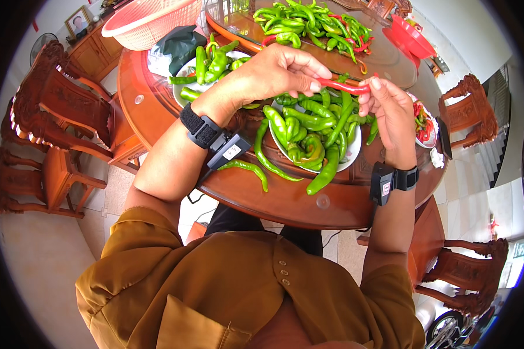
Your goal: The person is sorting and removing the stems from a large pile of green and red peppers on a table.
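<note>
A red chili pepper is stretched between my two hands above the table. The fingertips of my left hand pinch one end, and my right hand grips the other end. Under them stands a white plate heaped with green peppers, some hanging over its rim. Beside it, two loose green peppers lie on the wooden table. Behind my left forearm is another plate of green peppers, partly hidden. To the right of my right hand sits a bowl holding red pepper pieces.
A glass turntable bears a large pile of green and red peppers. At the back are a pink plastic basket, a dark plastic bag and a red basin. Carved wooden chairs surround the round table.
</note>
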Demonstrator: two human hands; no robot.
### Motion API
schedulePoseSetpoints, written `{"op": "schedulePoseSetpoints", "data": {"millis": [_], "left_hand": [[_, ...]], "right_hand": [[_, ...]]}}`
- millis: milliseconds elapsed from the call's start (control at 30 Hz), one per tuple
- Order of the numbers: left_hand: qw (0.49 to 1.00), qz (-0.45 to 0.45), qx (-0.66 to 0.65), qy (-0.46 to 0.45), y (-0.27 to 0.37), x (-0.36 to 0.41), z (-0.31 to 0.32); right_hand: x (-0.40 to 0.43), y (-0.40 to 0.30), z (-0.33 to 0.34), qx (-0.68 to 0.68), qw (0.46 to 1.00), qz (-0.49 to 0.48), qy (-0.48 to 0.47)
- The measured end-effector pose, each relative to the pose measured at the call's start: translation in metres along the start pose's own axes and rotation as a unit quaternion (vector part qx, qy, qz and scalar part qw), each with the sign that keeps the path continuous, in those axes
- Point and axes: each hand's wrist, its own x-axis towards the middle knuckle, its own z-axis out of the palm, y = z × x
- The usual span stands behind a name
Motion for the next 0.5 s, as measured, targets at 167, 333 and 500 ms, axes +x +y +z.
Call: {"op": "schedulePoseSetpoints", "data": {"millis": [167,333,500], "left_hand": [[0.998,-0.007,0.033,0.052,-0.0023,0.003,-0.0063],[0.998,-0.011,0.021,0.051,-0.0032,0.0024,-0.0079],[0.999,-0.022,-0.004,0.047,0.0013,-0.0009,-0.0039]], "right_hand": [[0.0025,0.0026,-0.0005,-0.047,0.998,-0.02,0.044],[0.0034,0.0036,0.0055,-0.058,0.995,-0.055,0.057],[0.004,0.0071,-0.0002,-0.103,0.993,-0.051,-0.001]]}}
